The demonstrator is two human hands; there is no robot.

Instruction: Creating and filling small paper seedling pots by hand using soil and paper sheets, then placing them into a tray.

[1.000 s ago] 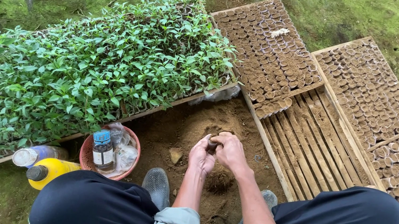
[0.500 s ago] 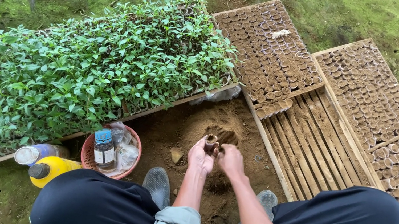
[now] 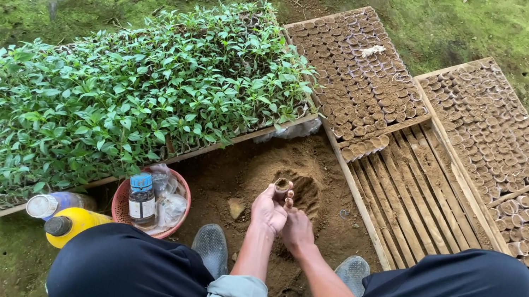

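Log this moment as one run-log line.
left hand: holds small soil pot | right hand: beside it, grip unclear | under: soil pile | left: seedling tray

One head-worn view; looks steeply down, close over the hands (image 3: pixel 283 217).

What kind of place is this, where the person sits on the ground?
Most likely an outdoor plant nursery. A wooden tray of green leafy seedlings lies on mossy ground, wooden slatted frames hold rows of small soil-filled pots, and the left hand holds one small brown pot over loose soil.
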